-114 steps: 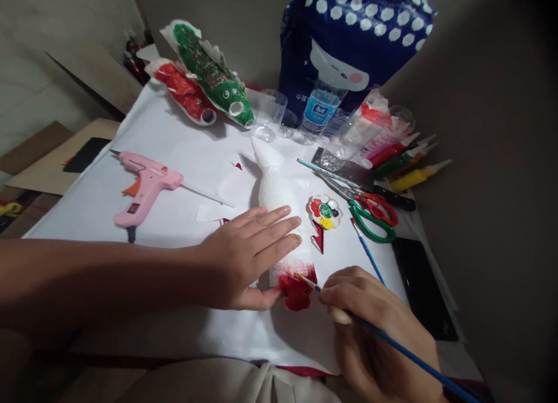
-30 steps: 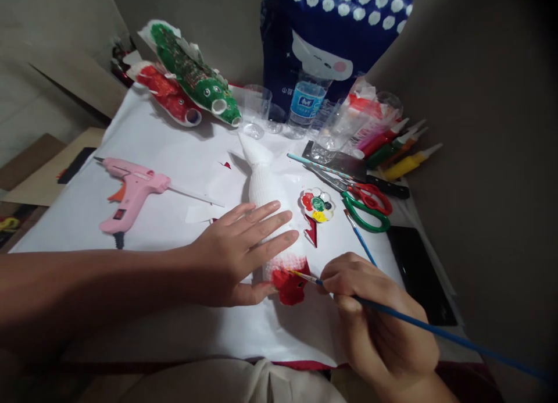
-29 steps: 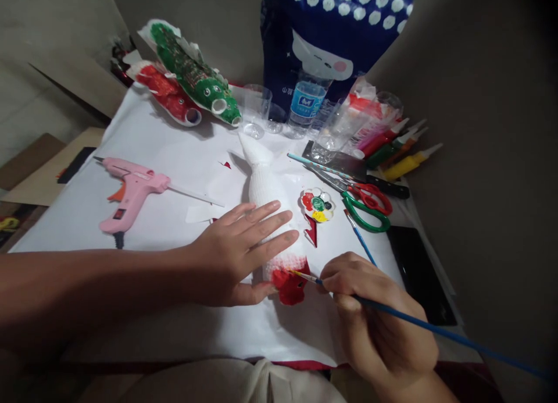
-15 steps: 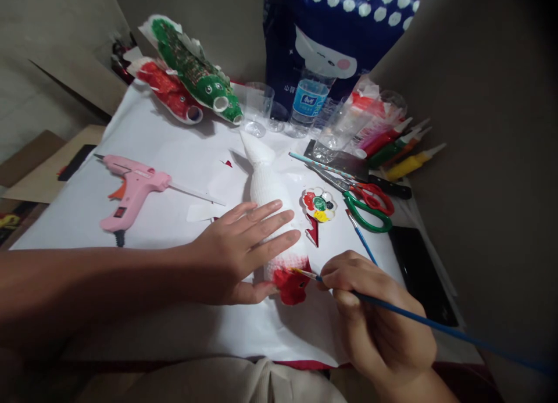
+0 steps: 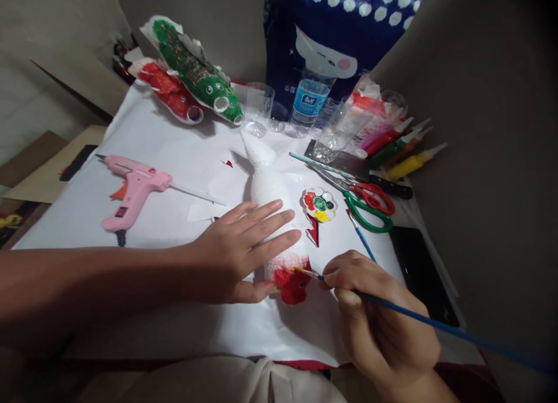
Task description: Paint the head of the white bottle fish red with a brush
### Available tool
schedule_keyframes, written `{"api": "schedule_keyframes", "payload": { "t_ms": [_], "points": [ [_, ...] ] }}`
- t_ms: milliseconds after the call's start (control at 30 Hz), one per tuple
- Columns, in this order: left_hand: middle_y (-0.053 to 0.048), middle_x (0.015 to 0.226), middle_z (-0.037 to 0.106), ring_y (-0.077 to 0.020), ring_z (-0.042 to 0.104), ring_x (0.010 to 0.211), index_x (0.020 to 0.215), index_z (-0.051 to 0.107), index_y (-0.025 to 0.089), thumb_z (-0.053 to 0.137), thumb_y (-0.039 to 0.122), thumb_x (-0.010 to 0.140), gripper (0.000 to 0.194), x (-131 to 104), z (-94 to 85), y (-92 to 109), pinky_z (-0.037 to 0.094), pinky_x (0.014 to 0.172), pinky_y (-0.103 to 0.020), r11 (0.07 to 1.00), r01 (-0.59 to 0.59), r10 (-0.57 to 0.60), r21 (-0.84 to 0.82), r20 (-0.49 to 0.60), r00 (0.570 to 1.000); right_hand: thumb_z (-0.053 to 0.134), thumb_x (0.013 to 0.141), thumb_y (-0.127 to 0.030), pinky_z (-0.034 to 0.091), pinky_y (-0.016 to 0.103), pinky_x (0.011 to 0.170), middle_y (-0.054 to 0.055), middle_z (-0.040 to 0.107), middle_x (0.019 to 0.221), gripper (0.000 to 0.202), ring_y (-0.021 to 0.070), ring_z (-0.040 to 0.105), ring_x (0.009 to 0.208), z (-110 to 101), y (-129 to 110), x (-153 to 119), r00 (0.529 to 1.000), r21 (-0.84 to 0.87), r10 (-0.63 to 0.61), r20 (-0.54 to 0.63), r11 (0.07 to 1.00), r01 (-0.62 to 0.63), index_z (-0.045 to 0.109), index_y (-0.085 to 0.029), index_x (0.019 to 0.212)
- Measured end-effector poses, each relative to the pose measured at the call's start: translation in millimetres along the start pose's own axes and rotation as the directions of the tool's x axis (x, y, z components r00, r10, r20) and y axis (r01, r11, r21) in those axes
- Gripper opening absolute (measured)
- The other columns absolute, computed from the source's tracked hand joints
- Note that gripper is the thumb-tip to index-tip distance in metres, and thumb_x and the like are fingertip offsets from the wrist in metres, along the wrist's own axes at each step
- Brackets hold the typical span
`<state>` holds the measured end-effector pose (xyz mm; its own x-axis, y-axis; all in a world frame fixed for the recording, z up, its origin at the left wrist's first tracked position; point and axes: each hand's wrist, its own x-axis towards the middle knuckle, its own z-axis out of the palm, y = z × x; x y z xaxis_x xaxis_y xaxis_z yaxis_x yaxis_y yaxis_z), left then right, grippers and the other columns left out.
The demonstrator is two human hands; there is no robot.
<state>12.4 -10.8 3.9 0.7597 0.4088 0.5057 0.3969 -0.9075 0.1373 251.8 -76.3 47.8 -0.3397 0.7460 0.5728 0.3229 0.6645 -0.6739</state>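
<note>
A white fish-shaped craft figure (image 5: 267, 185) lies on the white-covered table, its tail pointing away and its near end painted red. Across its body rests my left hand (image 5: 244, 249), fingers spread flat, the thumb beside the red end. My right hand (image 5: 379, 313) pinches a blue-handled paintbrush (image 5: 405, 316). Yellow paint coats the bristles, which touch the figure where the red begins. Just right of the figure sits a flower-shaped paint palette (image 5: 319, 204) with red, green, yellow, black and white paint. A dark red cut piece (image 5: 313, 231) lies below the palette.
On the left lies a pink glue gun (image 5: 135, 188). A green fish (image 5: 196, 71) and a red fish (image 5: 168, 92) are at the back left. A water bottle (image 5: 308, 103), clear cups (image 5: 258, 106), green-handled scissors (image 5: 368, 214), a second paintbrush (image 5: 361, 237) and a black phone (image 5: 422, 275) stand or lie around.
My right hand and the paintbrush have shifted very slightly to the right, the bristles staying on the figure's red end. My left hand stays in place.
</note>
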Motion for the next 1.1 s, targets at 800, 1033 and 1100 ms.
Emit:
{"api": "schedule_keyframes", "payload": {
  "t_ms": [800, 1033, 1100],
  "points": [
    [-0.024, 0.151, 0.057, -0.0391, 0.042, 0.15, 0.145, 0.049, 0.011, 0.061, 0.04, 0.093, 0.061, -1, 1.5, -1, 0.042, 0.113, -0.056, 1.0, -0.002, 0.001, -0.029, -0.026, 1.0, 0.056, 0.101, -0.018, 0.057, 0.034, 0.058, 0.003, 0.067, 0.075, 0.013, 0.0186, 0.067, 0.067, 6, 4, -2, 0.954, -0.063, 0.07, -0.293, 0.994, -0.092, 0.068, -0.02, 0.095],
    [-0.024, 0.152, 0.056, -0.0393, 0.043, 0.15, 0.145, 0.05, 0.011, 0.061, 0.036, 0.092, 0.059, -1, -0.6, -1, 0.041, 0.114, -0.057, 0.999, 0.006, -0.005, -0.036, 0.008, 1.0, 0.068, 0.098, -0.026, 0.054, 0.025, 0.055, 0.0, 0.069, 0.08, 0.012, 0.0111, 0.064, 0.059, -16, 38, 12, 0.782, -0.084, 0.195, -0.592, 0.95, -0.3, 0.069, -0.02, 0.088],
    [-0.025, 0.152, 0.056, -0.0393, 0.043, 0.15, 0.145, 0.051, 0.011, 0.061, 0.035, 0.092, 0.059, -1, -1.0, -1, 0.041, 0.114, -0.056, 0.999, 0.005, -0.005, -0.036, 0.002, 1.0, 0.066, 0.099, -0.031, 0.054, 0.025, 0.057, 0.0, 0.069, 0.076, 0.013, 0.0122, 0.065, 0.06, -21, 52, 12, 0.808, -0.148, 0.252, -0.532, 0.912, -0.382, 0.069, -0.021, 0.092]
  ]
}}
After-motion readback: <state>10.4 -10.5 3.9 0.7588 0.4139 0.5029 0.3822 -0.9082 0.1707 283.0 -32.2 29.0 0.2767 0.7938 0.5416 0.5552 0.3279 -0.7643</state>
